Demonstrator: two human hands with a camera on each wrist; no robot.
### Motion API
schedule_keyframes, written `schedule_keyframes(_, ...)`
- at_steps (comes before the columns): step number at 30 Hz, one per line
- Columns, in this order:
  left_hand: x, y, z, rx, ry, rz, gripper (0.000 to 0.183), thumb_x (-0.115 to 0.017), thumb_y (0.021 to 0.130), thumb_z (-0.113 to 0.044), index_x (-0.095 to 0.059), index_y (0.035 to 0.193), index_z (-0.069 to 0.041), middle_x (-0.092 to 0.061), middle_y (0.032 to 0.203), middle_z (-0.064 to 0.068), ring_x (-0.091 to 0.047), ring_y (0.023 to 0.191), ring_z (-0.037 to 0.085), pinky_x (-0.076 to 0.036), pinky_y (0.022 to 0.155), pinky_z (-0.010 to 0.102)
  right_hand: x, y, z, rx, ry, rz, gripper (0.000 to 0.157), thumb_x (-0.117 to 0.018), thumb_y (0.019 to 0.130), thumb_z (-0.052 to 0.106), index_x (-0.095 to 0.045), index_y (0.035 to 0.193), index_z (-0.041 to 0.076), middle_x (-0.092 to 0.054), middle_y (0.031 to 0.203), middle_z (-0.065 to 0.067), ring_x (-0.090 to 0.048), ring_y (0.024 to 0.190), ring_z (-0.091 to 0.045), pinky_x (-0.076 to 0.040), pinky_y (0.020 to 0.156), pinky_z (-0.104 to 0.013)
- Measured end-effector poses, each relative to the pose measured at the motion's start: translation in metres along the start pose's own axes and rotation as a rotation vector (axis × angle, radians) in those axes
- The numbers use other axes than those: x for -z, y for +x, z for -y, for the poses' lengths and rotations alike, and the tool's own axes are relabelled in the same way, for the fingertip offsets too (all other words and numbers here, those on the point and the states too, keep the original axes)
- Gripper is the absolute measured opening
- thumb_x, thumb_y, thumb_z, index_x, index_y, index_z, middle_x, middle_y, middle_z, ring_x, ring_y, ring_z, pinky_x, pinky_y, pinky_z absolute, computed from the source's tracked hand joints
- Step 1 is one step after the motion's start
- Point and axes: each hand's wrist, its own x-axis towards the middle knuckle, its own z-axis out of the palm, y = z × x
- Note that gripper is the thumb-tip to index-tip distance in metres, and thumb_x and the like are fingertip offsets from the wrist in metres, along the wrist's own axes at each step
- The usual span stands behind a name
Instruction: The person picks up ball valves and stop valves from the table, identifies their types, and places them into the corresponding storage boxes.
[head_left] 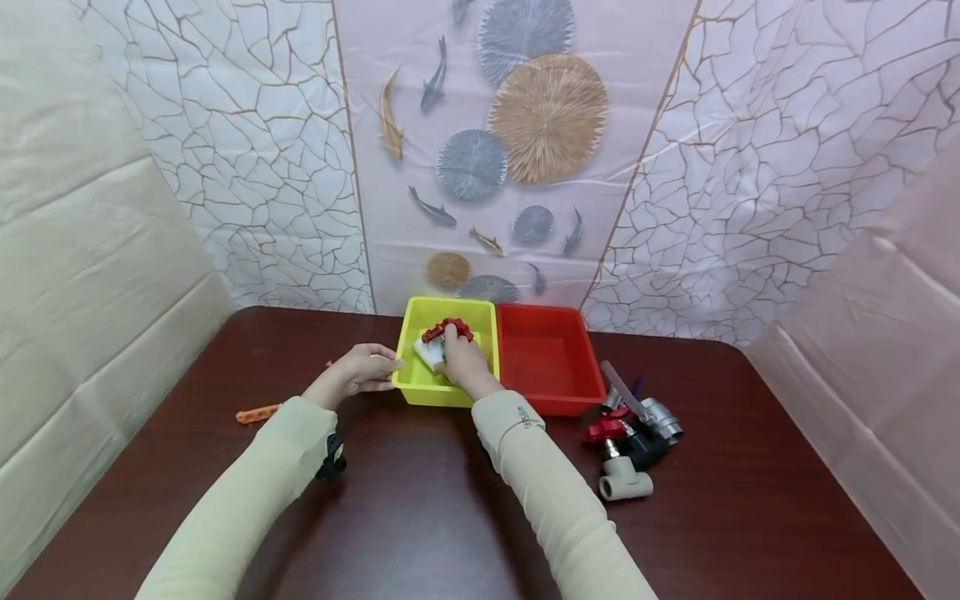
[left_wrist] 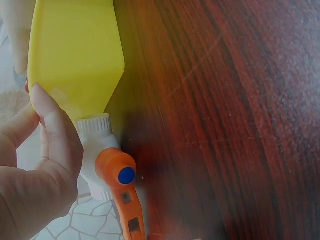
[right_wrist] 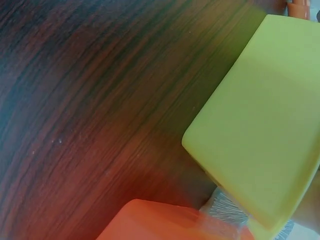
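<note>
My right hand (head_left: 462, 360) reaches down inside the yellow bin (head_left: 489, 333) and grips a valve with a red handle (head_left: 435, 332) and a white body (head_left: 428, 353). Part of the valve is hidden behind the fingers. At the bin's left side, my left hand (head_left: 362, 369) pinches the rim between thumb and fingers. Beside that hand in the left wrist view, a white valve (left_wrist: 95, 137) with an orange lever (left_wrist: 116, 167) lies on the table by the bin's outer wall.
A red bin (head_left: 547, 358) with nothing in it stands against the yellow one's right side. Right of it is a heap of fittings: a red-handled valve (head_left: 604, 430), a grey tee (head_left: 625, 481) and a metal fitting (head_left: 662, 421). A patterned cloth wall (head_left: 480, 250) rises behind the table.
</note>
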Motion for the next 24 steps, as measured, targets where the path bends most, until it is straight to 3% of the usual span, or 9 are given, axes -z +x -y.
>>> schedule_keyframes(6, 0.001, -0.002, 0.001, 0.009, -0.005, 0.001, 0.020, -0.057, 0.094, -0.012, -0.047, 0.108, -0.003, -0.057, 0.097, 0.011, -0.060, 0.068, 0.009, -0.055, 0.063, 0.020, 0.001, -0.003, 0.000, 0.024, 0.007, -0.018, 0.035, -0.060, 0.092, 0.020, -0.040, 0.119, 0.006, -0.054, 0.120, -0.019, -0.053, 0.106, -0.036, -0.045, 0.094, -0.042)
schedule_keyframes(12, 0.002, -0.001, -0.002, 0.017, -0.004, -0.010, 0.022, -0.058, 0.093, -0.013, -0.047, 0.110, -0.002, -0.056, 0.097, 0.011, -0.058, 0.066, 0.009, -0.055, 0.062, 0.020, 0.008, -0.008, -0.003, 0.065, 0.047, -0.045, 0.042, -0.064, 0.089, 0.016, -0.042, 0.123, 0.003, -0.061, 0.110, -0.017, -0.058, 0.102, -0.035, -0.048, 0.090, -0.041)
schedule_keyframes(16, 0.002, -0.002, -0.003, 0.019, -0.002, -0.011, 0.022, -0.057, 0.093, -0.013, -0.047, 0.110, -0.003, -0.057, 0.099, 0.012, -0.059, 0.066, 0.009, -0.055, 0.062, 0.020, 0.012, -0.011, -0.002, 0.074, 0.057, -0.031, 0.047, -0.064, 0.089, 0.016, -0.041, 0.127, 0.001, -0.060, 0.113, -0.017, -0.057, 0.105, -0.035, -0.048, 0.091, -0.041)
schedule_keyframes(24, 0.000, -0.003, -0.002, 0.018, -0.012, -0.015, 0.019, -0.057, 0.094, -0.012, -0.047, 0.107, -0.003, -0.056, 0.087, 0.007, -0.058, 0.062, 0.008, -0.054, 0.060, 0.020, 0.018, -0.017, -0.006, 0.107, 0.050, -0.013, 0.041, -0.065, 0.089, 0.018, -0.047, 0.121, -0.001, -0.060, 0.110, -0.017, -0.060, 0.101, -0.031, -0.050, 0.085, -0.038)
